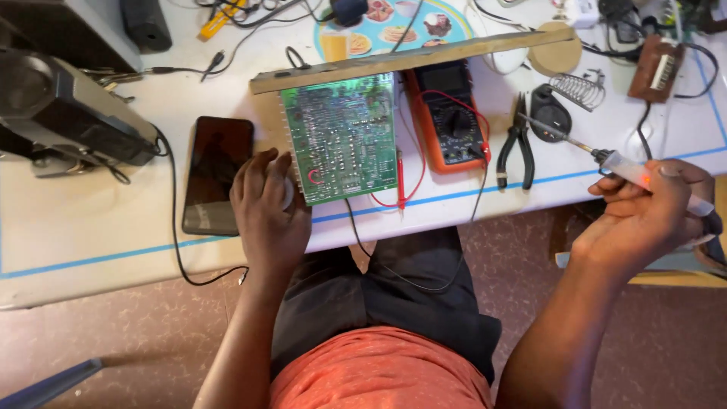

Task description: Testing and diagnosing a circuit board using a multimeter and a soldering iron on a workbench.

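Observation:
A green circuit board [342,136] lies on the white table, its far edge against a wooden strip [413,57]. My left hand [265,208] rests at the board's lower left corner, fingers curled over a small whitish roll that is mostly hidden. My right hand [647,216] is off the table's right front edge and grips a soldering iron [609,159] with a pale handle and a red light; its metal tip points up-left toward a black round stand [549,112].
A black phone [216,173] lies left of my left hand. An orange multimeter [450,117] with red probes sits right of the board, then black pliers [517,144]. A dark device [60,106] and cables crowd the far left. A coil holder [579,89] stands at back right.

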